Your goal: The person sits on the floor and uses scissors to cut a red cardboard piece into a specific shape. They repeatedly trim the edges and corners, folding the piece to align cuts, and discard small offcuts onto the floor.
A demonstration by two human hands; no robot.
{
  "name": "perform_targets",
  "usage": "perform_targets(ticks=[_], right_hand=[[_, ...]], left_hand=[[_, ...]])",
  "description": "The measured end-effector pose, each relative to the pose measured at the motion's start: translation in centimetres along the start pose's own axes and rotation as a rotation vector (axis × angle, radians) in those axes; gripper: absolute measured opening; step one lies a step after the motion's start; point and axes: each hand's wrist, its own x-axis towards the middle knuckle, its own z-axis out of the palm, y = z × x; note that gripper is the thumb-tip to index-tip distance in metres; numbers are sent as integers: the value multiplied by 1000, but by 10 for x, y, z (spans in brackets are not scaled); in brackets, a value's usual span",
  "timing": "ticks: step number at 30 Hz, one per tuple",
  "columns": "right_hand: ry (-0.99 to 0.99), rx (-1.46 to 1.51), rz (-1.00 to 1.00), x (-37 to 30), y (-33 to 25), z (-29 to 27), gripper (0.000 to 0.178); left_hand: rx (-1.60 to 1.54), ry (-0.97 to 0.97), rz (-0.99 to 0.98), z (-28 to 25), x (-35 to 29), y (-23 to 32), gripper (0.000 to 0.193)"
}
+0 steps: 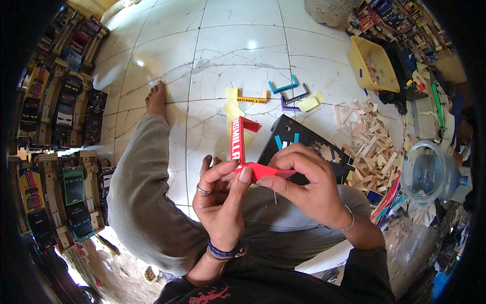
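A red bracket-shaped piece with white lettering (237,139) stands up from the fingers of my left hand (218,207), which are closed on its lower end. My right hand (316,182) pinches a red sticker strip (260,171) that runs from that same end, and a thin translucent edge of it shows by the fingers. Beyond my hands, a yellow bracket-shaped piece (253,99), a teal one (283,87) and a purple one (295,101) lie on the tiles. A black flat box (286,133) sits just past my right hand, partly covered by it.
Pale yellow paper scraps (310,103) lie by the pieces. To the right are a heap of small wooden blocks (372,147), a yellow tub (358,63) and a clear plastic water bottle (425,172). Wooden racks with dark toy vehicle parts (68,101) line the left.
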Motion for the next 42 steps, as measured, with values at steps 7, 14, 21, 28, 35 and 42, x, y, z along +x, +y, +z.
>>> perform_targets(ticks=[7,14,21,28,35,42], right_hand=[[43,-214,-266,5,-1,-12,22],[101,-699,-552,-3,-1,-28,24],[163,-850,-648,-6,1,-23,26],[154,-830,-677,-6,1,-20,29],[19,-657,-502,2,1,-16,40],[-8,-604,-455,6,0,-17,30]], left_hand=[[-86,-191,35,0,1,-1,66],[-22,-335,78,-3,5,6,75],[24,-305,37,-2,4,17,56],[-26,-220,-56,0,2,13,50],[331,-222,160,-15,10,6,41],[468,-257,230,-18,8,-1,36]])
